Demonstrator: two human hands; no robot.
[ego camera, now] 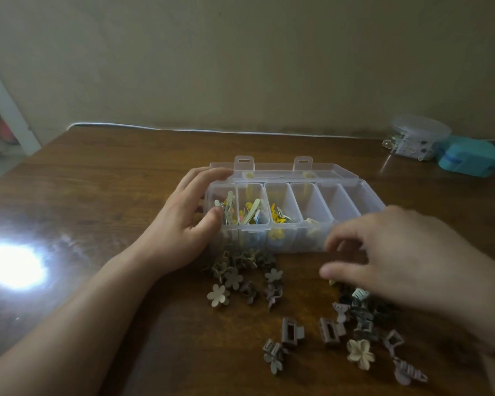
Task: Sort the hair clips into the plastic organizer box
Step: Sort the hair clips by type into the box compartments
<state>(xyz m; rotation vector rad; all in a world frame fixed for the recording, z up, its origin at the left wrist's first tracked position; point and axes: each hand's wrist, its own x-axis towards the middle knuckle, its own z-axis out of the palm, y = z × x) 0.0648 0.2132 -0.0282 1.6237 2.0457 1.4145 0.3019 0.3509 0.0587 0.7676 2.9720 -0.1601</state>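
Nearest the lens, scattered along the table's [103, 172] near edge: loose hair clips, among them a cream flower clip [360, 354], a grey rectangular claw clip [292, 332] and a beige flower clip [218, 295], with a cluster of muted flower clips [242, 267] heaped against the box's front wall. Just above the right-hand pile, right hand [406, 258], blurred, fingers loosely curled and spread, thumb and forefinger apart, nothing visibly held. At mid-table, clear plastic organizer box [340, 201], lid open behind it, left three compartments already holding coloured clips, a pale piece in the fourth. Gripping the box's left end, left hand [180, 221], fingers over the far corner, thumb on the near wall. Toward the far right corner, a clear round container [420, 131] beside a teal box [469, 157].
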